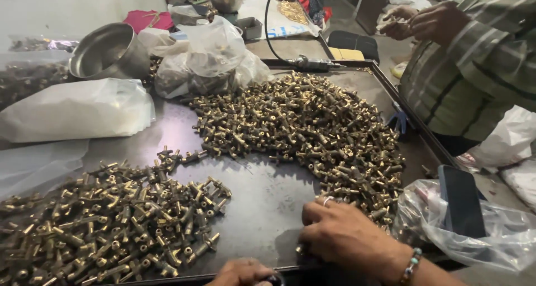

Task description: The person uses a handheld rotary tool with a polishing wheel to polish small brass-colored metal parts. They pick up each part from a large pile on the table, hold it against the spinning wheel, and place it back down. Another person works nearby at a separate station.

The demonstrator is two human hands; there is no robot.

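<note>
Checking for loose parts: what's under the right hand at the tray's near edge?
The right hand lies palm down on the dark tray, fingers touching brass fittings. Anything beneath the palm is covered.

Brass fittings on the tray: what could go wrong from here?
1. The right hand rests at the tail of the large brass pile; a sweep could knock fittings toward the tray edge, perhaps over it.
2. The sorted pile on the left nearly meets a trail from the large pile, so the two batches could mix.
3. The phone lies on a plastic bag beside the tray and might slide off.
</note>
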